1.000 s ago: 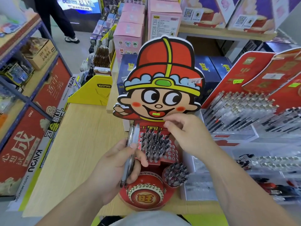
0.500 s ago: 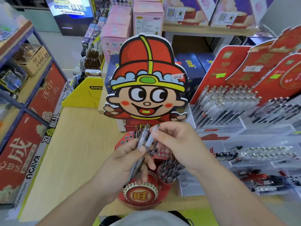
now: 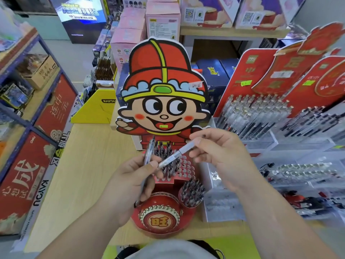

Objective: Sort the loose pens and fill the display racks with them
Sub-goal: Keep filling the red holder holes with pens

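My left hand [image 3: 128, 184] grips at least one spare pen [image 3: 149, 156] upright, in front of the red rack [image 3: 186, 168]. My right hand [image 3: 222, 157] pinches one clear pen [image 3: 176, 155], slanted, its lower end near my left thumb. Filling step, I judge. Next: line the pen up over a free hole.

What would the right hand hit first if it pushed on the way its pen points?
Most likely the left hand, at its thumb: the clear pen pinched by the right hand aims down-left, its tip almost there. Depth is unclear, so it might pass just above.
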`<state>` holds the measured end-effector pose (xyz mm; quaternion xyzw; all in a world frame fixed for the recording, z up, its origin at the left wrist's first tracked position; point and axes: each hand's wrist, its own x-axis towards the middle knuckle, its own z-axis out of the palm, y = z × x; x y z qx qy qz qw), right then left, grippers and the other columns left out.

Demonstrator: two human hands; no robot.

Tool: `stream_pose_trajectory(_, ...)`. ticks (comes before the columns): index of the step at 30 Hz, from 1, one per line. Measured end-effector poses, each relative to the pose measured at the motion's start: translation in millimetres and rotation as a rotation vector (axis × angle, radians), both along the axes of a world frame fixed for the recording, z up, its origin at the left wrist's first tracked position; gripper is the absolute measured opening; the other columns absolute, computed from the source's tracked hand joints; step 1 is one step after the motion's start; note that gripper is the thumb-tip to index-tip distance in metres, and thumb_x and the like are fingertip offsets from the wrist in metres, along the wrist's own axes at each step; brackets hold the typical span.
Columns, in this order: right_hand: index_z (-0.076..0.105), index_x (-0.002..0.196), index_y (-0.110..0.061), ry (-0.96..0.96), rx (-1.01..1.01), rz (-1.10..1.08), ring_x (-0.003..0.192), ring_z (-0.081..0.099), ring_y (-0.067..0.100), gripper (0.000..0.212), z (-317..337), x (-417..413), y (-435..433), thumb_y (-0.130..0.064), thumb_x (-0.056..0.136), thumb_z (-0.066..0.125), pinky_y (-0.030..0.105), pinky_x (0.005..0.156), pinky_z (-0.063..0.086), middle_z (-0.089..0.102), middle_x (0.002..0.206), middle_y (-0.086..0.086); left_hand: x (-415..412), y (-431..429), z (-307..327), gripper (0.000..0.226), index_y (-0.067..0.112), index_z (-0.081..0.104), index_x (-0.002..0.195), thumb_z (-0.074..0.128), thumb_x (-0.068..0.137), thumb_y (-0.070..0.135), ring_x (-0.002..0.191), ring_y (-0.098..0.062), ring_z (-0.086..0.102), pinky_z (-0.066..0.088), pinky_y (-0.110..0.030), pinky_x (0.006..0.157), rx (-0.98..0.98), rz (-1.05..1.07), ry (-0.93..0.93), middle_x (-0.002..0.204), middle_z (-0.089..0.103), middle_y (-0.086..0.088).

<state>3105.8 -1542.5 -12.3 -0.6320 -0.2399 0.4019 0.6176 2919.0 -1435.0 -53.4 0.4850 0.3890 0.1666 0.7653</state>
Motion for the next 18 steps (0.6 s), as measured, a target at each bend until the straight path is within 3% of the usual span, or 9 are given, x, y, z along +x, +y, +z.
stream_pose_trajectory(4, 0.076, 0.084, -0.007, -0.09, -0.089, 0.166, 0.071, 0.071, 0.023, 0.012, 2, 3, -5, 0.004, 0.086, 0.071, 0.029, 0.068, 0.059, 0.074, 0.078, 0.016, -4, 14, 0, 0.008, 0.012, 0.066, 0.101, 0.061, 0.097, 0.007, 0.039, -0.015, 0.034, 0.026, -0.023, 0.039, 0.067, 0.143, 0.009, 0.076, 0.066, -0.018)
stream_pose_trajectory(9, 0.077, 0.096, -0.016, -0.206, -0.278, 0.463, 0.082, 0.072, 0.02, 0.023, -2, -1, -9, 0.001, 0.081, 0.077, 0.032, 0.08, 0.06, 0.076, 0.089, 0.007, -2, 17, 2, 0.013, 0.014, 0.064, 0.1, 0.07, 0.089, 0.009, 0.041, -0.018, 0.03, 0.024, -0.024, 0.04, 0.109, 0.231, -0.008, 0.056, 0.044, -0.008)
stream_pose_trajectory(12, 0.076, 0.102, -0.015, -0.193, -0.26, 0.455, 0.085, 0.074, 0.025, 0.013, -5, -10, -6, -0.011, 0.09, 0.073, 0.037, 0.081, 0.061, 0.076, 0.088, 0.01, 3, 8, 8, 0.024, 0.013, 0.064, 0.097, 0.077, 0.077, 0.015, 0.04, -0.017, 0.032, 0.025, -0.024, 0.04, 0.121, 0.155, -0.014, 0.053, 0.043, -0.003)
stream_pose_trajectory(15, 0.078, 0.096, -0.014, -0.206, -0.209, 0.431, 0.079, 0.072, 0.019, 0.011, -4, -15, -5, -0.017, 0.095, 0.068, 0.025, 0.073, 0.058, 0.076, 0.082, 0.007, 10, 0, 14, 0.034, 0.009, 0.062, 0.097, 0.078, 0.069, 0.018, 0.038, -0.016, 0.033, 0.027, -0.023, 0.038, 0.138, 0.076, -0.029, 0.057, 0.047, -0.004)
stream_pose_trajectory(18, 0.079, 0.092, -0.018, -0.21, -0.217, 0.422, 0.084, 0.072, 0.021, 0.011, -5, -13, -5, -0.025, 0.092, 0.07, 0.033, 0.083, 0.059, 0.076, 0.08, 0.004, 13, -2, 16, 0.033, 0.008, 0.064, 0.097, 0.079, 0.071, 0.018, 0.04, -0.017, 0.033, 0.029, -0.023, 0.038, 0.176, 0.048, -0.007, 0.062, 0.051, -0.009)
